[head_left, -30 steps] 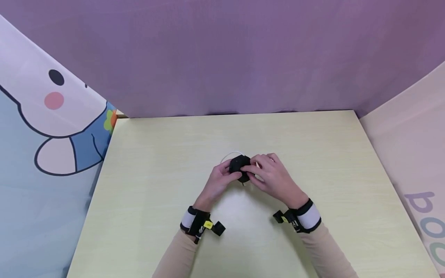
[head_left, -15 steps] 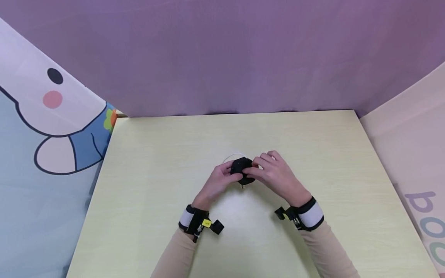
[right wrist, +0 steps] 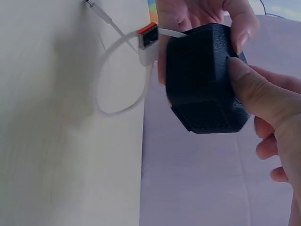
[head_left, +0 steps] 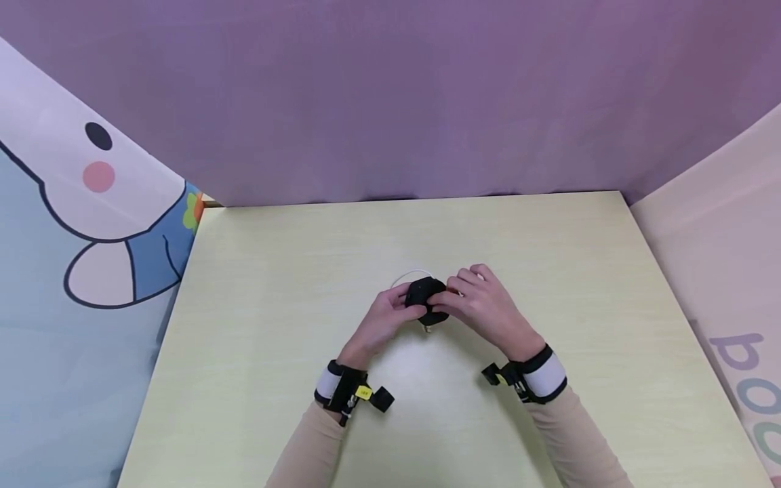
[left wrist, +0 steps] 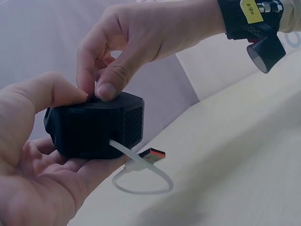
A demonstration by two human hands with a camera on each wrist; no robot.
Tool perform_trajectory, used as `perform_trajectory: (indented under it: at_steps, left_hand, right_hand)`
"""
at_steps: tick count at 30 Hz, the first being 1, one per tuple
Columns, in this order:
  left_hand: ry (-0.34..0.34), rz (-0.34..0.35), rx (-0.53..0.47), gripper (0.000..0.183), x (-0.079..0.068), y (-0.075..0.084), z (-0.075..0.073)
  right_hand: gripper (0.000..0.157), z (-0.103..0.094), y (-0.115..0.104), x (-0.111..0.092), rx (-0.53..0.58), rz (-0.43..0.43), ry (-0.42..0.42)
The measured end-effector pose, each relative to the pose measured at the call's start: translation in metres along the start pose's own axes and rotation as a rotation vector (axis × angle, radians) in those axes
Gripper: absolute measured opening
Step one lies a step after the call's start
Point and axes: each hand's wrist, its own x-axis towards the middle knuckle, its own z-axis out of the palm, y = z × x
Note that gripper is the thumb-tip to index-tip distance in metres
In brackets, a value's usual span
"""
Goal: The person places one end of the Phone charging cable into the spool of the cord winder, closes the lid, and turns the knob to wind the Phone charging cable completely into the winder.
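A black faceted box (head_left: pixel 421 291), with textured side panels and a white USB cable (left wrist: pixel 155 189) coming out of its wall, is held over the middle of the table. My left hand (head_left: pixel 388 314) grips it from the left; in the left wrist view the palm and fingers (left wrist: pixel 35 188) lie underneath, the thumb on top. From the right, my right hand (head_left: pixel 482 308) pinches at the box's top with thumb and forefinger, the other fingers curled. What lies between those two fingertips is hidden. The cable's USB plug (right wrist: pixel 148 36) hangs beside the box, and a slim second plug (right wrist: pixel 91 4) shows farther off.
The pale wooden table (head_left: pixel 274 271) extends around both hands. Behind it stands a purple cloth backdrop (head_left: pixel 390 102), with a cartoon-printed cloth (head_left: pixel 122 224) at the left and a lettered pale cloth (head_left: pixel 720 271) at the right.
Over the last second both hands and the box have shifted slightly right and toward the person. The right hand's fingers have moved a little across the top; both hands keep hold.
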Motion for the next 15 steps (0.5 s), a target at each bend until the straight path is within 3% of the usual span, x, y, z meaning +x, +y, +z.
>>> perform_trajectory:
  at_steps: [15]
  left_hand:
    - [-0.005,0.046,-0.051,0.054,-0.0005,-0.0024,0.0002]
  right_hand:
    - [0.015,0.0075,-0.0033,-0.0016,0.019,0.026,0.113]
